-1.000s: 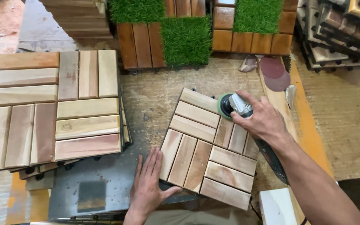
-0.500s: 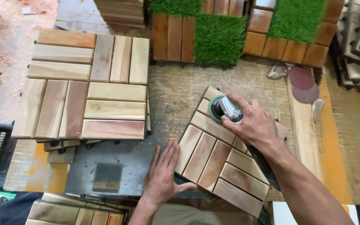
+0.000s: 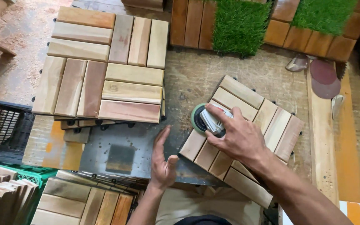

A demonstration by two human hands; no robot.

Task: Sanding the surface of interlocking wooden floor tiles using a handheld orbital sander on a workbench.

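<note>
Right hand (image 3: 236, 137) wraps round sander (image 3: 207, 120), grip pressed around its grey body, green disc flat on slatted wooden tile (image 3: 246, 133). Tile sits tilted on table (image 3: 188, 79), toward right half, near front edge. Left hand (image 3: 162, 160) flat on table just beside tile's left corner, fingers straight and together, holding nothing. Stack of matching tiles (image 3: 105, 68) at table's left side. Tiles with green grass patches (image 3: 240, 25) along far edge. 2 dark red sanding discs (image 3: 325, 79) near right edge.
</note>
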